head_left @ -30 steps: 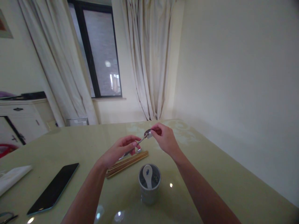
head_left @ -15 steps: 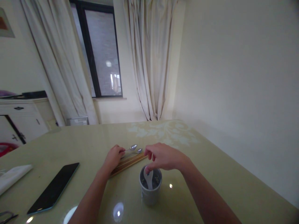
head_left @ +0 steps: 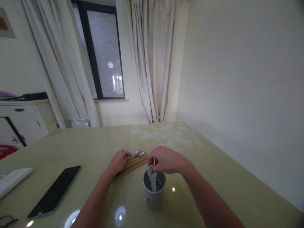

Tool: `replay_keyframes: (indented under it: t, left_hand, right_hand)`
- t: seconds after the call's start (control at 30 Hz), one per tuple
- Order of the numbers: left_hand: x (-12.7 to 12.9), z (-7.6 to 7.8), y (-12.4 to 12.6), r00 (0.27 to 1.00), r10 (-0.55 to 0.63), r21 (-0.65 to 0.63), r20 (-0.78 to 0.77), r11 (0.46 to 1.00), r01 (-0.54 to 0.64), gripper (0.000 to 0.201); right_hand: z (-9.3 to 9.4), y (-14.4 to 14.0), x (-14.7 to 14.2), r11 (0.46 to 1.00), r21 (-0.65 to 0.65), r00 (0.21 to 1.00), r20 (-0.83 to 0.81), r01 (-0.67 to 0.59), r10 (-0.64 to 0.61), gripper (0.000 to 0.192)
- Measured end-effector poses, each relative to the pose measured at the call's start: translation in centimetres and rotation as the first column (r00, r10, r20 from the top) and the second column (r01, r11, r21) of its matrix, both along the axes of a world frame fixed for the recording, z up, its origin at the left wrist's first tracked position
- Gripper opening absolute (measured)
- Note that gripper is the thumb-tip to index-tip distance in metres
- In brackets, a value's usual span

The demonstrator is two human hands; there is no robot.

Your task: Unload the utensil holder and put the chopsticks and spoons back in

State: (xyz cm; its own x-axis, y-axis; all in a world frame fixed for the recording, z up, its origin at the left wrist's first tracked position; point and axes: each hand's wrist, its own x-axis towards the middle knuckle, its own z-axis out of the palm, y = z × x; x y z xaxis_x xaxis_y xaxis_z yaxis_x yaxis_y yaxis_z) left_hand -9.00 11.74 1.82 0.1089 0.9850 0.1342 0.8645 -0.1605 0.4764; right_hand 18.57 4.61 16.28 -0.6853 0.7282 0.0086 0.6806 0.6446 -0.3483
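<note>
My right hand point(head_left: 166, 160) is bent over a grey cup point(head_left: 154, 200), its fingers closed on the upper end of a white soup spoon point(head_left: 153, 183). The spoon's other end is down inside the cup, which stands upright. My left hand point(head_left: 120, 162) rests farther back, fingers pinched at the handle of a metal spoon point(head_left: 136, 154). Right beside that lies a second metal spoon point(head_left: 142, 153). Several wooden chopsticks point(head_left: 133, 166) lie in a bundle on the table, partly covered by my left hand.
A black phone or tablet point(head_left: 55, 191) lies on the glossy table point(head_left: 95, 148) to the left, near a white object point(head_left: 15, 179). Dark-framed glasses or similar thin loops point(head_left: 8, 220) show at the lower left corner. A wall point(head_left: 249, 110) borders the table's right side.
My left hand has shifted slightly right, and one metal spoon now lies closer to the other. My right fingers now grip the white spoon's upper end; the cup sits slightly farther right.
</note>
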Motion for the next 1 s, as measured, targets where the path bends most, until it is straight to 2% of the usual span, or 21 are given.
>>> replay_keyframes:
  t: [0.13, 0.23, 0.3, 0.4, 0.47, 0.5, 0.6, 0.73, 0.9, 0.93, 1.0]
  left_hand:
    - [0.1, 0.0, -0.2, 0.999, -0.016, 0.012, 0.051, 1.000, 0.015, 0.019]
    - [0.4, 1.2, -0.2, 0.993, -0.024, 0.070, 0.114, 0.997, 0.016, 0.023]
    - [0.8, 2.9, -0.2, 0.986, -0.032, 0.131, 0.164, 0.991, 0.010, 0.032]
    - [2.0, 6.6, -1.2, 0.954, -0.118, 0.222, 0.277, 0.973, 0.055, 0.046]
    - [3.2, 9.1, -2.4, 0.863, -0.265, 0.301, 0.429, 0.943, 0.140, 0.052]
    - [3.8, 10.1, -3.2, 0.828, -0.326, 0.313, 0.456, 0.930, 0.194, 0.050]
    - [5.3, 11.7, -4.9, 0.818, -0.412, 0.314, 0.401, 0.901, 0.299, 0.041]
    - [6.1, 10.9, -5.0, 0.833, -0.458, 0.315, 0.309, 0.876, 0.365, 0.025]
    - [5.5, 8.5, -3.1, 0.751, -0.378, 0.201, 0.541, 0.925, 0.321, 0.027]
    - [5.2, 8.0, -2.7, 0.757, -0.353, 0.177, 0.550, 0.935, 0.307, 0.028]
    - [4.3, 6.9, -1.7, 0.824, -0.264, 0.131, 0.501, 0.965, 0.229, 0.028]
  right_hand:
    - [1.1, -0.5, 1.0, 1.000, 0.008, 0.995, -0.102, -0.003, 0.004, 0.021]
    - [2.5, -1.1, 2.4, 0.994, 0.070, 0.974, -0.217, 0.084, -0.067, 0.017]
    - [3.4, -1.5, 3.3, 0.976, 0.136, 0.946, -0.299, 0.169, -0.122, 0.015]
    - [4.0, -1.3, 3.5, 0.916, 0.212, 0.877, -0.423, 0.339, -0.227, 0.017]
    - [3.5, -0.7, 2.8, 0.860, 0.232, 0.817, -0.495, 0.454, -0.297, 0.018]
    - [3.1, -0.2, 2.3, 0.837, 0.229, 0.788, -0.523, 0.497, -0.325, 0.017]
    - [1.2, 1.3, 0.5, 0.814, 0.172, 0.732, -0.566, 0.554, -0.379, 0.014]
    - [-1.0, 2.5, -1.0, 0.831, 0.075, 0.702, -0.580, 0.551, -0.413, 0.010]
    - [-2.1, 2.7, -1.9, 0.837, 0.070, 0.678, -0.624, 0.543, -0.389, 0.009]
    - [-2.1, 2.6, -1.9, 0.852, 0.048, 0.670, -0.641, 0.522, -0.375, 0.008]
    - [-1.9, 2.4, -1.8, 0.892, -0.024, 0.647, -0.679, 0.452, -0.346, 0.019]
